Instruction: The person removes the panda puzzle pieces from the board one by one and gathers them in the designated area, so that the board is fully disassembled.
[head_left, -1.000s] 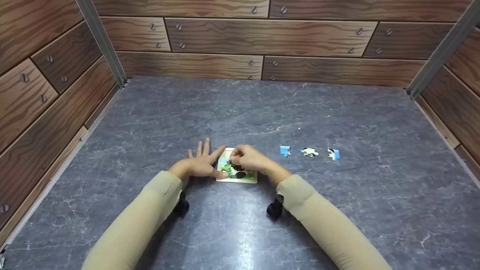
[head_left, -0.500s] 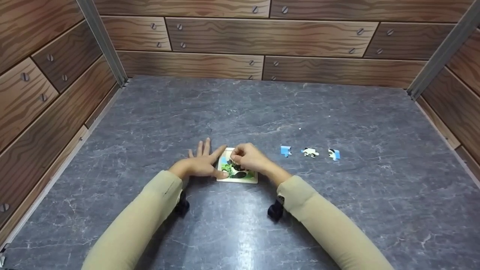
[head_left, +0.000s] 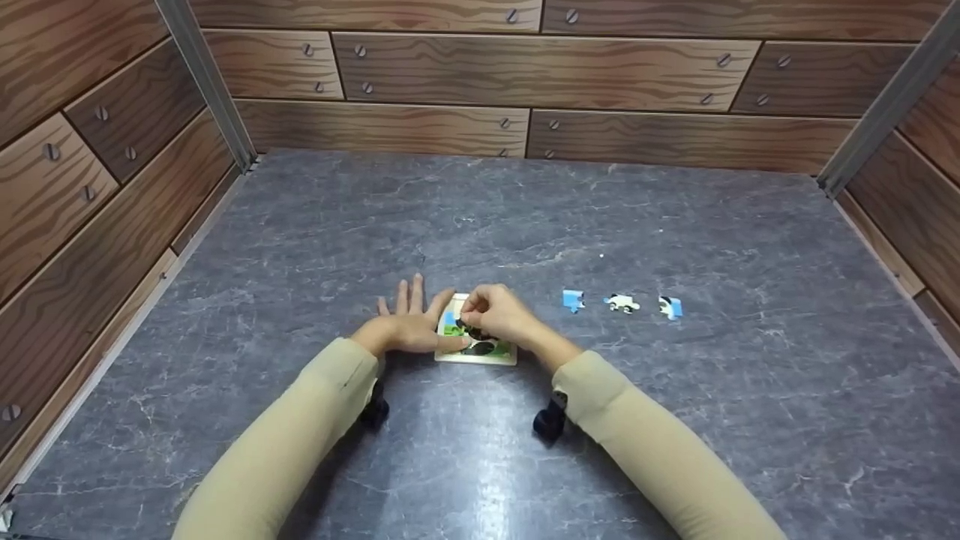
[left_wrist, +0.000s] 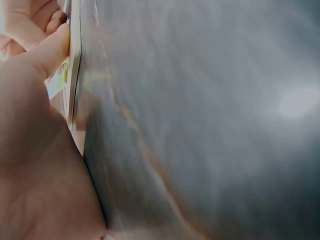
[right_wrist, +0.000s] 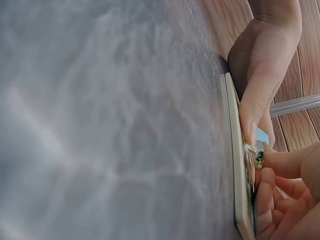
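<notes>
Marbled tabletop [head_left: 360,217], puzzle board [head_left: 487,358] against splayed left grip [head_left: 411,328], beneath right grip [head_left: 501,311] tight on piece [right_wrist: 259,159]

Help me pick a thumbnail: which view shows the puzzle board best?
The head view: it looks down on the puzzle board, though the left hand and right hand cover part. Both wrist views show it nearly edge-on, partly hidden.
</notes>
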